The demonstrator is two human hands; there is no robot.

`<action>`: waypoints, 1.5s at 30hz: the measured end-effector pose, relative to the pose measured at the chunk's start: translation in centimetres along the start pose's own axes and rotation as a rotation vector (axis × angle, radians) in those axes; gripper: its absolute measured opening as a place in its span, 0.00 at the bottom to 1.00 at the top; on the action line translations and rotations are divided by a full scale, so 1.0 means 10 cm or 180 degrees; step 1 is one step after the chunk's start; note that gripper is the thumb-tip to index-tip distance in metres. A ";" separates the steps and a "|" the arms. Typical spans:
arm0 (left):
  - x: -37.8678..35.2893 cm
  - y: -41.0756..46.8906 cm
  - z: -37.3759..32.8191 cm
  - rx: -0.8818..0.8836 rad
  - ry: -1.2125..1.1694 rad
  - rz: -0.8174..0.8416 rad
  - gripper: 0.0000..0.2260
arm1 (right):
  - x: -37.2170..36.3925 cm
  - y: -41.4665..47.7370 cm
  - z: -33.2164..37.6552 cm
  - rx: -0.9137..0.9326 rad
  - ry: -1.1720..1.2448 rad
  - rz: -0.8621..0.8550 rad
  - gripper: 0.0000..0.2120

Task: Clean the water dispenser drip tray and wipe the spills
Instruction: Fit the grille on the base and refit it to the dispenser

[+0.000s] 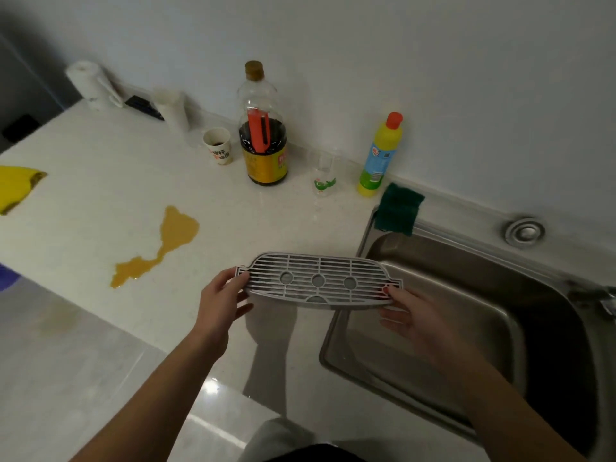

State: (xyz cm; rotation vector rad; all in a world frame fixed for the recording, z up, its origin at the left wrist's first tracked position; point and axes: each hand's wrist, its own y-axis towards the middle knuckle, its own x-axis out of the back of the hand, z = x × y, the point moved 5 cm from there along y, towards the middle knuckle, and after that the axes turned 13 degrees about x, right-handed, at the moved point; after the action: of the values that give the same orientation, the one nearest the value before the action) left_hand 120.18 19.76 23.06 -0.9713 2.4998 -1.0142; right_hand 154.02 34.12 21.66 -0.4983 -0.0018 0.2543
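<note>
One orange spill [176, 228] on the white counter [100, 151], steel sink [466, 278] at right

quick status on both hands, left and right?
Left hand: pinches the left end of the drip tray.
Right hand: pinches the tray's right end.

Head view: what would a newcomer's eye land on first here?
The grey slatted drip tray stands out, held by its ends in the left hand and right hand over the white countertop, beside the steel sink. Next comes the orange-yellow spill pooled on the countertop to its left.
</note>
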 end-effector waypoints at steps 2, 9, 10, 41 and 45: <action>0.14 -0.22 0.09 0.0012 -0.0149 -0.0131 0.08 | -0.10 -0.11 -0.01 0.0028 0.0033 0.0074 0.13; 0.90 -0.98 0.53 -0.0097 -0.0565 -0.0797 0.08 | -0.71 -0.39 -0.20 0.0032 0.0132 0.0575 0.09; 1.03 -1.09 0.60 -0.0091 -0.0619 -0.0876 0.08 | -0.83 -0.44 -0.23 0.0013 0.0078 0.0676 0.07; 6.50 -1.53 0.99 -0.0184 -0.2071 -0.2010 0.06 | -6.58 -1.99 -1.11 0.0306 -0.1117 0.2329 0.11; 7.09 -1.12 0.77 -0.0171 -0.2053 -0.2052 0.10 | -7.35 -1.78 -1.26 0.0275 -0.1010 0.2334 0.11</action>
State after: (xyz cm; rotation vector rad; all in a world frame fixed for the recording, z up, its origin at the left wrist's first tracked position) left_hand 76.95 -38.03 25.22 -1.8359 1.7139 -0.6192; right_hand 87.96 -4.66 23.42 -0.3516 -0.1186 1.0457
